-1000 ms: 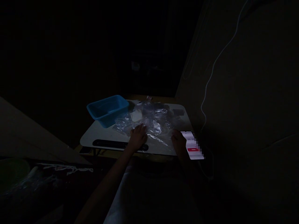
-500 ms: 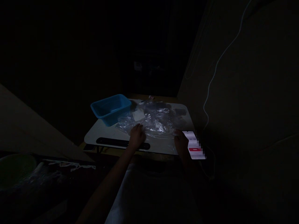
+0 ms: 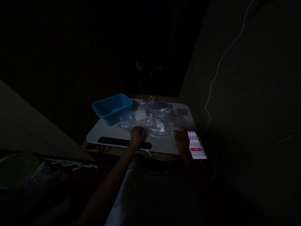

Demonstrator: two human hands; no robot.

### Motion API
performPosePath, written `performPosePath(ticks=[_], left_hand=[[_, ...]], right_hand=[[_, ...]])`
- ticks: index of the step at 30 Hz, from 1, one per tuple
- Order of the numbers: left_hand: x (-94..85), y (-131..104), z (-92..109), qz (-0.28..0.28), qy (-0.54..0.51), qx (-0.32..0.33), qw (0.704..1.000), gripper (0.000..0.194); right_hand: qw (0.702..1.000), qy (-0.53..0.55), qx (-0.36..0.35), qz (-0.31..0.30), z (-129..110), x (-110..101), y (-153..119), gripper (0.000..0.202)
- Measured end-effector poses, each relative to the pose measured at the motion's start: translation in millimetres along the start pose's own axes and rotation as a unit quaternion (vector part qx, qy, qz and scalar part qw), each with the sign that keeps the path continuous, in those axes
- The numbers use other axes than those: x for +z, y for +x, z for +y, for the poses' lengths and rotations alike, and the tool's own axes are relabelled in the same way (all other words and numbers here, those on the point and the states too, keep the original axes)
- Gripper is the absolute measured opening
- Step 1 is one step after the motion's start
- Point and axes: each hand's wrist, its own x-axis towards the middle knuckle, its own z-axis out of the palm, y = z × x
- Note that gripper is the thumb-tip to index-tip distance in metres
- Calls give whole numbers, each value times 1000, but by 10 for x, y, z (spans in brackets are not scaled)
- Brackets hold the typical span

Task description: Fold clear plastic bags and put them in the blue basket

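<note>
Crumpled clear plastic bags (image 3: 162, 117) lie in a heap across the white folding table (image 3: 117, 133). At the near left edge of the heap, my left hand (image 3: 138, 137) is closed, its fingers curled on the plastic. Over the table's right side, my right hand (image 3: 182, 139) is pinched at the right end of the same clear plastic, with a pale bit showing at its fingertips. A square white piece (image 3: 140, 115) rests among the bags, just beyond my left hand. Dim light hides the finer details of both grips.
A blue plastic basin (image 3: 113, 110) stands at the table's left. A lit phone (image 3: 196, 146) is beside my right hand. The table has a black slot (image 3: 113, 141) along its near edge. A white cable (image 3: 218, 64) hangs on the right wall.
My right hand has turned and lifted its fingers slightly, with a pale bit now showing at the tips. A bit of plastic now shows below the table's near edge. My left hand stays nearly in place.
</note>
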Motion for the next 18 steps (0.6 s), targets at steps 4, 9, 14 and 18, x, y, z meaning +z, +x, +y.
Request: performPosePath(ticks=[4,9,14,18], left_hand=[[7,4,-1,-3,14,7,1000,19],[-13,20,-3,-9,18,-6,1000,23],[-35,1,38,-21,23,0,1000,24],[-24,-15,57,-19,22,-9,1000,21]], right_hand=[[999,22,23,7,-14,-3,2,27],[998,8,55,10,-25,-20,20,26],[999,17,41,15,-13,-15,1,25],[998,58,26,-9,-24,-42,-43,30]])
